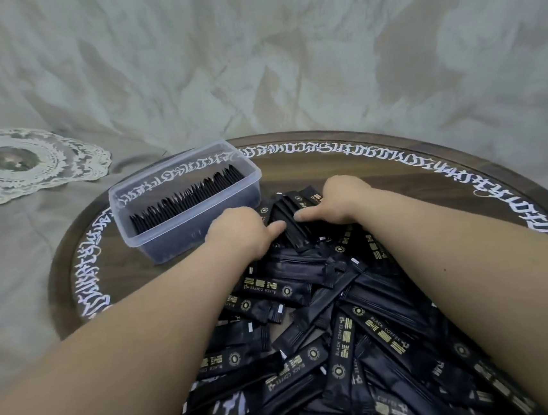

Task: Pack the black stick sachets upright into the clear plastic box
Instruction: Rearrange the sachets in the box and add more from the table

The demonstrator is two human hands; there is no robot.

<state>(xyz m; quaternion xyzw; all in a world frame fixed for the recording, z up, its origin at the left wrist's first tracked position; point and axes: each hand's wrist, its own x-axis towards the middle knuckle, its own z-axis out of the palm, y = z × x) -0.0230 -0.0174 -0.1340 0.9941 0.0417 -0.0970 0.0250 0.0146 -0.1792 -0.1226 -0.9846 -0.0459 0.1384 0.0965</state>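
Note:
A clear plastic box (125,201) stands at the back left of a round wooden tray (395,159). Inside it a row of black stick sachets (188,195) stands upright along its middle. A big loose pile of black sachets (328,336) with gold print covers the tray between my forearms. At the far end of the pile my left hand (240,232) and my right hand (339,201) grip a small bundle of sachets (289,222) from both sides, thumbs pressing on top. The bundle lies just right of the box.
The tray's dark rim carries white ornamental lettering (361,152). It sits on a wrinkled pale green cloth (251,59). A white lace doily (21,164) lies on the cloth at the far left.

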